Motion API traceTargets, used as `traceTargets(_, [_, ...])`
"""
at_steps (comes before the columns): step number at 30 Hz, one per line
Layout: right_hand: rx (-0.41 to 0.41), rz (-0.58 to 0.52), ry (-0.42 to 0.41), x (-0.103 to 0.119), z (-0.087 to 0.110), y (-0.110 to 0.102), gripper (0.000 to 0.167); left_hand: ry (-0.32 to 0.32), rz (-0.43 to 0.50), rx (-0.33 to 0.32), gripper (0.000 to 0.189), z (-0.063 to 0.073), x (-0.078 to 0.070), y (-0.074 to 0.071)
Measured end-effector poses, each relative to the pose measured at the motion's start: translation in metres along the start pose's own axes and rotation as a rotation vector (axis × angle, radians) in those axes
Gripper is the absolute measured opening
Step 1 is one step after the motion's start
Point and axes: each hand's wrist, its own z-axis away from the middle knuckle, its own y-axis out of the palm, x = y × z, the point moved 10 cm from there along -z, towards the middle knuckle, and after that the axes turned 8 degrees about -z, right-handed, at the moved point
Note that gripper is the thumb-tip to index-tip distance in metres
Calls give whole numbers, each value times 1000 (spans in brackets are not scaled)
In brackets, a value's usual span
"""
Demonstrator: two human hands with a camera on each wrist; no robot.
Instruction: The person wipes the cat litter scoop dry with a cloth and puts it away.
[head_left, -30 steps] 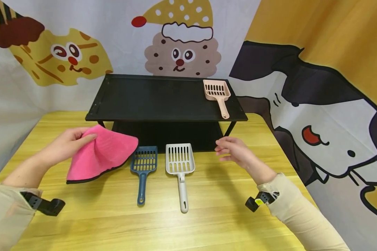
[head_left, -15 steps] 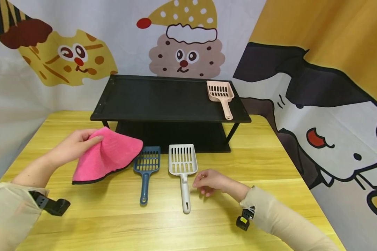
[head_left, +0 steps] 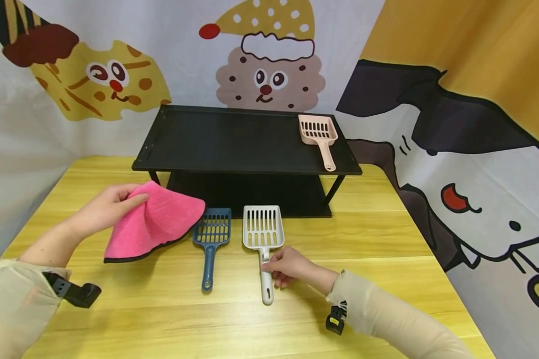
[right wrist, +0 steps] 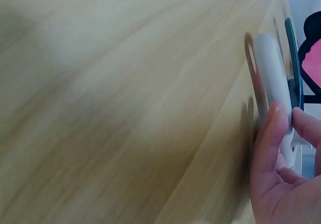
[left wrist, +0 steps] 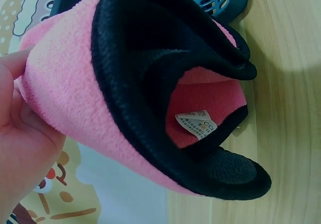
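Head view: black rack (head_left: 233,139) just behind white scoop (head_left: 263,246)

A soft pink cloth (head_left: 163,217) with black edging (left wrist: 108,93) hangs folded from the left hand (head_left: 110,207); a white label (left wrist: 198,123) shows inside it. The light grey slotted scoop (head_left: 263,230) lies on the table (head_left: 161,319), handle (head_left: 267,288) nearest; the right hand (head_left: 290,265) pinches it.

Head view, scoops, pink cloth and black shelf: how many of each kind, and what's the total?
Blue scoop, light grey scoop and pale pink scoop: 3
Pink cloth: 1
Black shelf: 1
Total: 5
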Motion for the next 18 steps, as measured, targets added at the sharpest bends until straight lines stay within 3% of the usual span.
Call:
traceTargets(6, [36, -86, -11, 3, 0, -1, 18, 5, -6, -7, 30, 0, -3, -1])
traceTargets(10, [128, -288, -39, 6, 4, -2, 10, 7, -8, -12, 30, 0, -5, -2])
traceTargets(13, [183, -384, -66, 6, 8, -8, 13, 6, -13, -14, 32, 1, -6, -3])
traceTargets(18, [155, -331, -150, 7, 14, -32, 35, 6, -14, -27, 33, 0, -13, -3])
